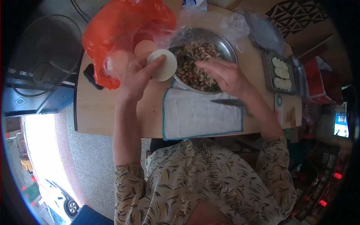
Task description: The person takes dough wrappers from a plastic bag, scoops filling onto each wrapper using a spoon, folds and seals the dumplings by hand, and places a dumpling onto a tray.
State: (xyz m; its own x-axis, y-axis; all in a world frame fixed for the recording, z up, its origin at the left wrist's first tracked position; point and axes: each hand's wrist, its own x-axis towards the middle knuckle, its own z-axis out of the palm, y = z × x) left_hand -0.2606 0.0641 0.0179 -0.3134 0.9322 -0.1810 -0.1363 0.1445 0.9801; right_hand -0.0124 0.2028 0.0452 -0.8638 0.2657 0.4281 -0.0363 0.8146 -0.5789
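Observation:
My left hand (pixel 135 77) holds a round white dough wrapper (pixel 164 65) between thumb and fingers, just left of a metal bowl (pixel 230 50). Chopped filling (pixel 195 71) lies in the bowl. Over the bowl's right side is my right hand (pixel 224 75), its fingers extended towards the filling, with nothing seen in it. Behind my left hand, more round wrappers (pixel 144 47) show by a red plastic bag (pixel 112 28).
A white cloth (pixel 202 116) with a blue-green edge lies in front of the bowl, with scissors (pixel 227 102) on it. At the right, a tray (pixel 273 84) holds several filled dumplings (pixel 281 71). A fan (pixel 45 63) stands at the left.

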